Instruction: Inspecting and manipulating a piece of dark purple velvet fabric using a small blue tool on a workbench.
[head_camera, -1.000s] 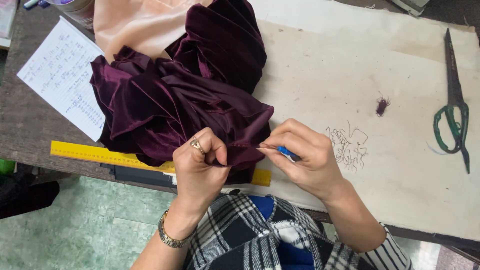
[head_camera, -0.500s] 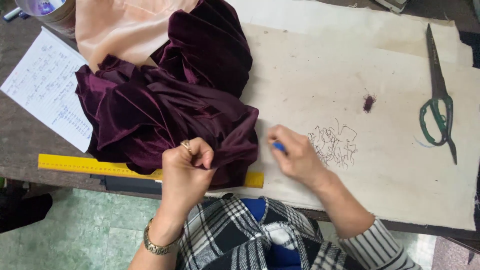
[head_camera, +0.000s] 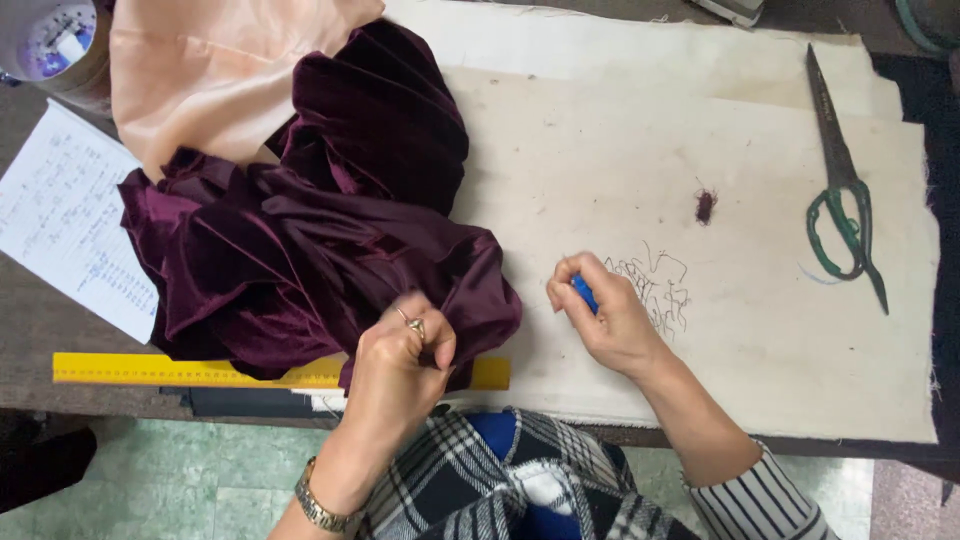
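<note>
Left hand (head_camera: 400, 365) fingers pinch one velvet cloth (head_camera: 310, 250) above the sideways-lying ruler (head_camera: 200, 371); right hand (head_camera: 605, 315) grips one blue, probably chalk, piece (head_camera: 584, 293).

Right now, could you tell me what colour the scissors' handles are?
Dark green, on the scissors, seen in the head view.

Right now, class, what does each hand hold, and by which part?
The left hand pinches the dark purple velvet fabric at its near edge. The right hand grips a small blue object, mostly hidden in its fingers.
</note>
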